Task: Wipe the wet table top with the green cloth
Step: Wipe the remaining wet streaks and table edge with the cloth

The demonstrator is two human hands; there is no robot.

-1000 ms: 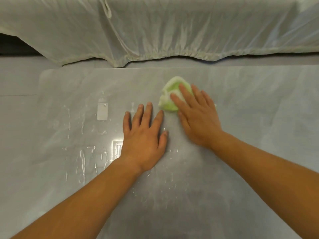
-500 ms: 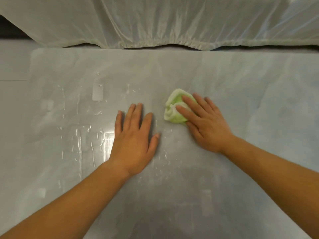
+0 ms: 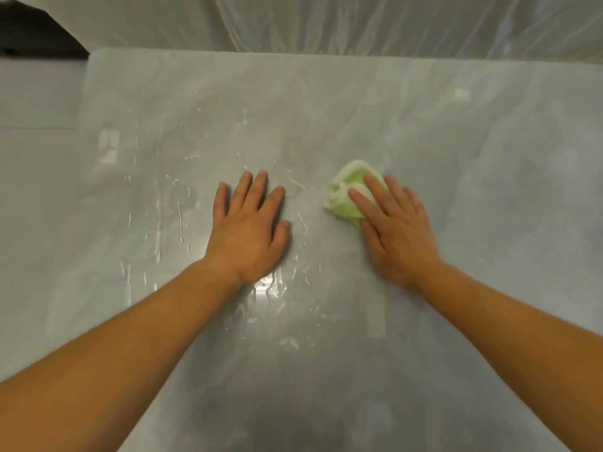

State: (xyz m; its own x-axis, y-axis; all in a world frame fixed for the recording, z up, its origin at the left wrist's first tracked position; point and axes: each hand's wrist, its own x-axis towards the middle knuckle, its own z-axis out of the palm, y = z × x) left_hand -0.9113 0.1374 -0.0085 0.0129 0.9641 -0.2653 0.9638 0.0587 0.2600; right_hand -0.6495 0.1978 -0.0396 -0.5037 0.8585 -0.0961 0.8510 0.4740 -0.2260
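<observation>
A crumpled green and white cloth (image 3: 347, 190) lies on the grey table top (image 3: 473, 190), right of centre. My right hand (image 3: 394, 233) presses flat on the cloth, fingers over its near right part. My left hand (image 3: 249, 228) lies flat on the table a little to the left of the cloth, palm down, fingers apart, holding nothing. Water drops and streaks (image 3: 156, 223) glisten on the left half of the table and around my left wrist (image 3: 274, 288).
A sheet of pale translucent plastic (image 3: 326, 21) hangs along the table's far edge. The table's left edge (image 3: 85, 102) borders a lower grey floor. A dark gap (image 3: 32, 37) shows at the top left.
My right hand has drawn the cloth toward me and slightly right across the table. My left hand stays flat on the table. The view has tilted down.
</observation>
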